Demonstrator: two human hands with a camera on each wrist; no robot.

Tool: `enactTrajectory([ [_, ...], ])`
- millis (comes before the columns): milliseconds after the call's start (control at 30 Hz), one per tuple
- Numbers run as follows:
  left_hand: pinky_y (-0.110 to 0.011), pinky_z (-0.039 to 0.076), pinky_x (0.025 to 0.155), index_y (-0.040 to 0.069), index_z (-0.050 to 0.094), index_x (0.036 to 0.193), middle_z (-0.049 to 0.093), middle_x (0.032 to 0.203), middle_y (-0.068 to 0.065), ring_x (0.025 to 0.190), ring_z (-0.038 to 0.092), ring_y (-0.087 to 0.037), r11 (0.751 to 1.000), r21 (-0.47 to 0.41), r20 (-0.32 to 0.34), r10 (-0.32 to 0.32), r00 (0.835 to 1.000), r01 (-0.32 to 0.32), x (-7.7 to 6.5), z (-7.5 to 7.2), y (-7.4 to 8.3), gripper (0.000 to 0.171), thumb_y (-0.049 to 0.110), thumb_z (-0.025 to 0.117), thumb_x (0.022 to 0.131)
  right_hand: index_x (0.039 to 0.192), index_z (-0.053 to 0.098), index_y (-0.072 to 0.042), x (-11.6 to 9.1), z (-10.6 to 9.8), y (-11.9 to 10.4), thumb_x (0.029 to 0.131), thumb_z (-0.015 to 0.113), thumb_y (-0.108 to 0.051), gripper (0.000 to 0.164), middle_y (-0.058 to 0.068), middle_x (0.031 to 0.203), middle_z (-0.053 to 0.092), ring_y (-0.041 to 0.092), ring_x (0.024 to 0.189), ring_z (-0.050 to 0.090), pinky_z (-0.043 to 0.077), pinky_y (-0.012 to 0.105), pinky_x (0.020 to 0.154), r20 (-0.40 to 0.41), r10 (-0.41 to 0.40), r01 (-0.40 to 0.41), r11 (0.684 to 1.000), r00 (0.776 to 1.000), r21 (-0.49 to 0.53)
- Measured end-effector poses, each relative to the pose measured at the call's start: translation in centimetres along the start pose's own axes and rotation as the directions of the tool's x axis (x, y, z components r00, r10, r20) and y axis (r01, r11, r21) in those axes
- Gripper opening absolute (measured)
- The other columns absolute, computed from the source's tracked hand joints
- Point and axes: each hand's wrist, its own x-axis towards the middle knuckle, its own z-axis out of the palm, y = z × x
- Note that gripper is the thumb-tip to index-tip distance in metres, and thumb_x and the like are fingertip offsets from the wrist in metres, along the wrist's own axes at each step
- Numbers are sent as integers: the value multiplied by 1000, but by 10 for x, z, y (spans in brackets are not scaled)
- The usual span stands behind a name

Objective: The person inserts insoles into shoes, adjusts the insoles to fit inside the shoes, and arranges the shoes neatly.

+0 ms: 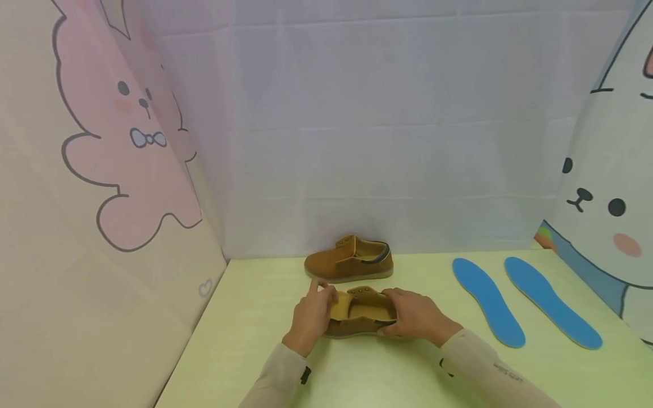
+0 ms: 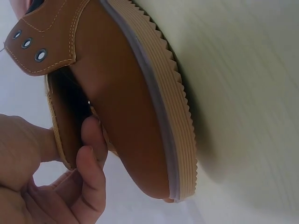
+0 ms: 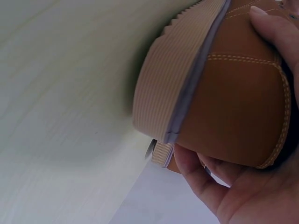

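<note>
A brown lace-up shoe without laces sits on the table in front of me, its toe to the left and its opening up. My left hand pinches the shoe's tongue between thumb and fingers, pulled up and forward from the eyelet flaps. Around the heel curls my right hand, thumb on the near side and fingers on the far side. The left wrist view shows an eyelet flap and the ridged tan sole.
A matching brown shoe stands behind, toe left, close to the white back curtain. Two blue insoles lie side by side on the right of the pale yellow-green table. Printed cloth hangs at both sides.
</note>
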Motion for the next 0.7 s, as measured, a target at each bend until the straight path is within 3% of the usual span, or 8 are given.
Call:
enactTrajectory([
  [267,-23,31,33,27,62,99,40,119,-1,42,35,-12,998,20,-6,65,998,-65,-2,3,-4,17,13,54,94,131,49,-16,0,0,-1,62,71,-68,89,0,119,57,20,97,57,48,44,76,-1,2,-2,1000,1000,18],
  [400,-22,31,34,29,60,109,39,117,0,41,31,-10,992,20,-3,126,992,-126,-4,4,-11,28,7,56,92,131,48,-15,0,1,-1,62,71,-69,90,0,120,56,20,99,56,48,43,78,2,-8,8,1000,1000,23],
  [533,-20,29,34,32,58,114,38,115,1,42,29,-9,981,85,8,174,985,-174,-4,7,-15,40,2,59,88,131,48,-15,0,1,-1,62,71,-68,90,0,119,56,20,99,56,48,43,78,-5,-10,10,1000,1000,23],
  [600,-20,29,34,33,60,115,39,114,2,43,31,-9,977,115,14,179,984,-180,-3,7,-15,37,6,58,90,131,48,-15,0,1,-1,62,71,-68,89,0,119,57,20,98,56,48,44,78,-7,-9,9,1000,1000,18],
  [700,-20,34,39,34,64,112,46,111,3,58,43,-11,963,178,8,202,979,-200,-3,4,-13,27,16,59,91,130,49,-15,-1,0,-2,62,72,-67,89,1,119,57,21,99,57,48,44,78,-9,-13,13,1000,1000,22],
])
